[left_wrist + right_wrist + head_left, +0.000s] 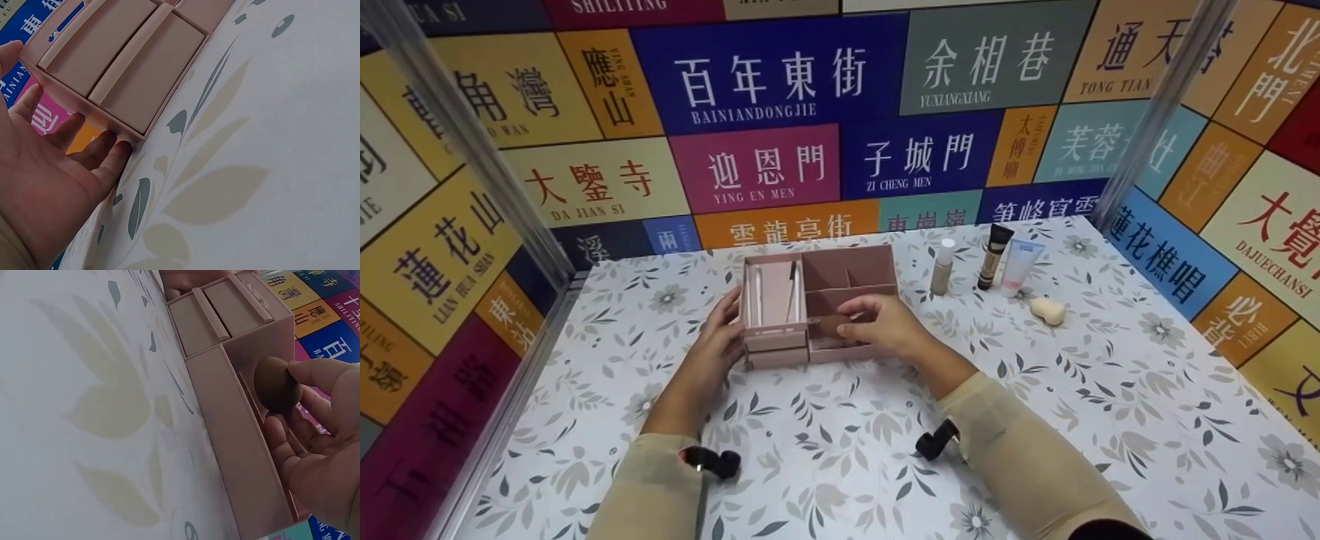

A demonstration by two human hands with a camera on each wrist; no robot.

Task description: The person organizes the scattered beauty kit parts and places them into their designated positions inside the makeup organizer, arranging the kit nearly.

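Note:
A pink desktop organizer (776, 358) with two small drawers (152, 67) at its front left stands on the table. Against its left side rest the fingertips of my left hand (718, 334), the fingers loosely spread in the left wrist view. Between thumb and fingers, my right hand (889, 326) pinches a brown egg-shaped makeup sponge (275, 385), just over the organizer's front right compartment. The lower part of that compartment is partly hidden by the hand. Slim stick-like items, one with a dark tip (793, 271), lie in the top left tray (776, 300).
Right of the organizer stand a bottle with a white cap (942, 270), a black-capped tube (994, 259) and a pale blue and pink tube (1020, 266). A cream gourd-shaped sponge (1048, 310) lies nearby. Sign-patterned walls (765, 75) border the floral-covered table (825, 450).

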